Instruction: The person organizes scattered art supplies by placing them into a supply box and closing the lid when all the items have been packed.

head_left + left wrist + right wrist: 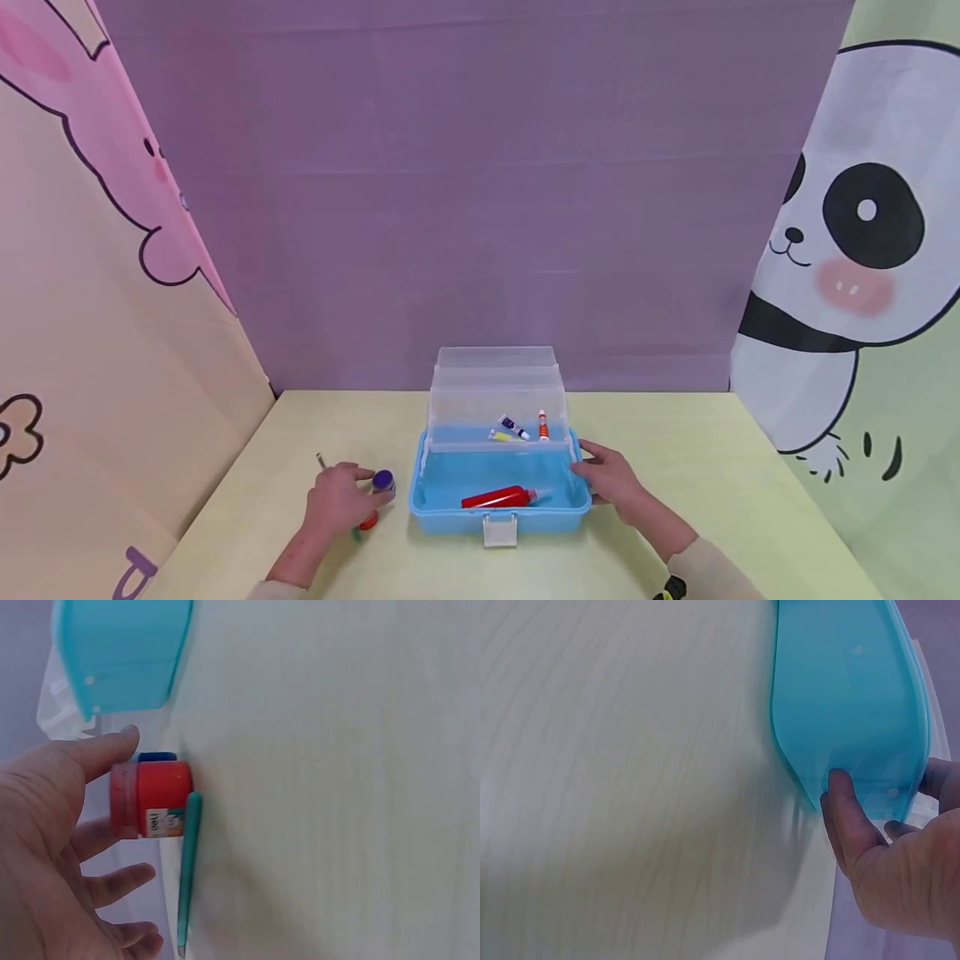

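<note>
In the head view my left hand (pixel 337 500) is around a small paint jar with a purple-blue lid (pixel 383 480), thumb and forefinger pinching it from two sides. Closer to me a red paint jar (pixel 163 799) stands beside a slim green-handled stick (pixel 190 862) like a paintbrush, lying under the hand. The red jar hides most of the blue one in the left wrist view. My right hand (pixel 611 479) grips the right end of a light-blue storage box (pixel 465 523), with fingertips (pixel 840 780) against its outer wall.
The box's clear lid (pixel 495 375) stands raised at the back. A red bottle (pixel 498 497) lies inside the box. Small paint tubes, purple (pixel 513 427), yellow (pixel 504 436) and orange (pixel 543 425), show toward the lid. A purple cloth wall (pixel 480 208) rises behind the pale table (pixel 720 467).
</note>
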